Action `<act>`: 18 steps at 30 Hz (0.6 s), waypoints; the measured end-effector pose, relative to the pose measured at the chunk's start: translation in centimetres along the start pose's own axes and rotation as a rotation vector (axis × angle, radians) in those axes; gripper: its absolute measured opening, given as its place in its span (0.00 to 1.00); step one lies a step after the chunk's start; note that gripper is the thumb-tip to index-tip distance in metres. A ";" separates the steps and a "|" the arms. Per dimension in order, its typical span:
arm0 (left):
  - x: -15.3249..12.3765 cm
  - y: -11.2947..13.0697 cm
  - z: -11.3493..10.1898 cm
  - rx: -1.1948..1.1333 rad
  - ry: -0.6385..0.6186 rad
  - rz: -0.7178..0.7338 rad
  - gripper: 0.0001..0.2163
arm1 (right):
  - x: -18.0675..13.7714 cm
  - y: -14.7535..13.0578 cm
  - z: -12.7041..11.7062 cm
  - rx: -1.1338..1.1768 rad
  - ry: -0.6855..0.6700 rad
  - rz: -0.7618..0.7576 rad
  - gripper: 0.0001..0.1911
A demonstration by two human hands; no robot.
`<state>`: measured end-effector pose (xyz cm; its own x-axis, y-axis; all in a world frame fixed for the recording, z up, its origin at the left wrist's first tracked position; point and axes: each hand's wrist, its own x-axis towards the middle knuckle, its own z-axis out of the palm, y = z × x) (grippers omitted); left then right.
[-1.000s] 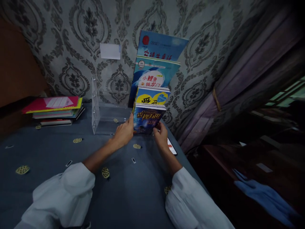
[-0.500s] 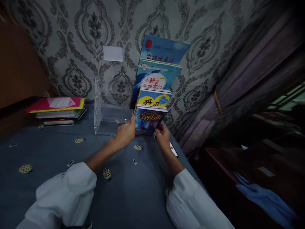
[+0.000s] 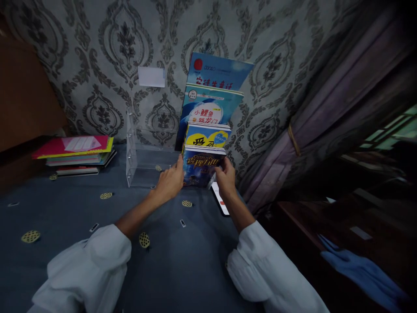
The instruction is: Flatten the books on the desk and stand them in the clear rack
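Observation:
A dark blue book [image 3: 199,170] with gold lettering stands upright at the front of a tiered row. My left hand [image 3: 171,179] has its fingers closed at the book's left edge. At its right edge, my right hand [image 3: 227,177] pinches near the upper corner. Behind it rise a yellow-and-blue book [image 3: 208,132], a teal book [image 3: 211,102] and a taller blue book [image 3: 220,69]. These books sit at the right part of a clear acrylic rack [image 3: 150,163], whose left part shows bare steps. Partly behind my right wrist lies a phone [image 3: 220,202] with a lit screen.
A pile of books [image 3: 76,152] with a pink one on top lies at the left. Patterned wallpaper backs the table [image 3: 182,261], with a white card [image 3: 151,77] on it. On the right hangs a tied curtain [image 3: 280,161]; blue cloth [image 3: 361,269] lies beyond.
My right hand has moved up along the dark blue book's right edge, and more of the phone shows. My left hand stays at the left edge. The view has shifted slightly.

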<state>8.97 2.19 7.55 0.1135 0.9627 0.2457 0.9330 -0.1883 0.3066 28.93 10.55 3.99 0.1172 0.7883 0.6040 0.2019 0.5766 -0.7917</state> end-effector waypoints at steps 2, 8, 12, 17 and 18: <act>0.1 -0.1 0.1 -0.003 0.002 0.007 0.37 | 0.0 -0.2 0.0 -0.001 0.004 0.002 0.29; -0.2 -0.3 -0.2 -0.025 -0.002 0.027 0.34 | -0.1 -0.9 -0.1 0.060 0.001 0.024 0.30; -0.7 -3.3 -1.3 -0.018 0.167 0.081 0.26 | -1.4 -1.0 -1.2 0.055 0.038 0.073 0.32; -1.7 -11.5 -4.8 0.061 0.466 0.065 0.17 | -4.8 -1.9 -2.9 -0.008 0.077 0.137 0.33; -1.9 -13.4 -5.6 0.085 0.504 0.040 0.17 | -5.5 -2.3 -3.1 -0.021 0.054 0.134 0.31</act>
<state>-5.71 1.82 8.15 -0.0098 0.7376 0.6751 0.9580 -0.1865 0.2177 30.79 4.20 2.73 0.1970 0.8448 0.4976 0.2015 0.4618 -0.8638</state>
